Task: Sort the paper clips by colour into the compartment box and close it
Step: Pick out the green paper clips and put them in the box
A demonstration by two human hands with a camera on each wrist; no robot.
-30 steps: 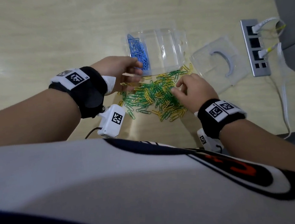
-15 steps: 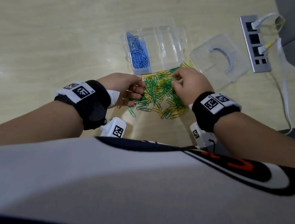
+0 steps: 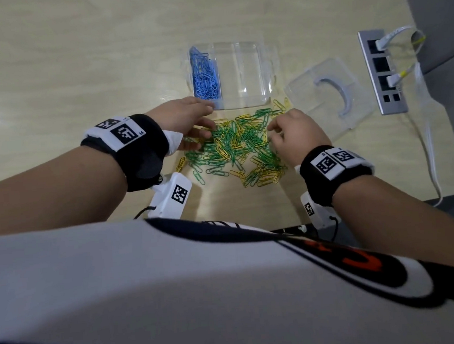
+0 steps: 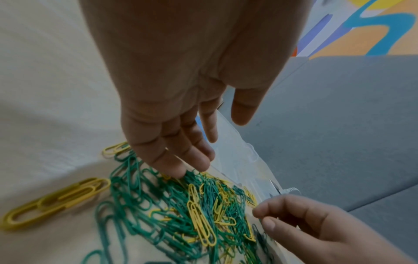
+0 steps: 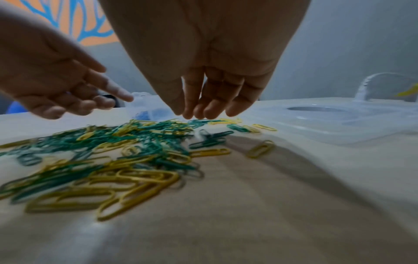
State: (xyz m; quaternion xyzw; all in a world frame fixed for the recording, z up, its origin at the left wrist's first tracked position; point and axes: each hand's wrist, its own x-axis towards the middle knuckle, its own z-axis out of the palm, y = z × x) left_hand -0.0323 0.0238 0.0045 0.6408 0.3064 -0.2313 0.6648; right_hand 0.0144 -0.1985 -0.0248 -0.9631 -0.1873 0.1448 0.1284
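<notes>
Pale wood table (image 3: 76, 61) fills my head view, with a grey wall behind it in the wrist views. My left hand (image 3: 181, 118) has its fingers (image 4: 174, 160) stretched nearly straight, tips touching the left rim of the clip pile (image 3: 235, 149) and holding nothing. My right hand (image 3: 296, 133) hangs over the pile's right side with fingertips (image 5: 199, 110) bunched toward the thumb; whether a clip sits between them I cannot tell. The pile is a loose tangle of green and yellow clips lying between the two hands, a few strays nearer the table's near edge. Just beyond it, touching its far fringe, stands the clear box (image 3: 263, 60); its leftmost compartment holds the blue clips (image 3: 204, 76), and the others look bare. The lid (image 3: 331, 98) lies flat to the right of the box, just beside my right hand. Farther right, a socket strip (image 3: 381, 73) with white cables (image 3: 429, 134) sits near the table's right edge. Bare wood lies open to the left.
</notes>
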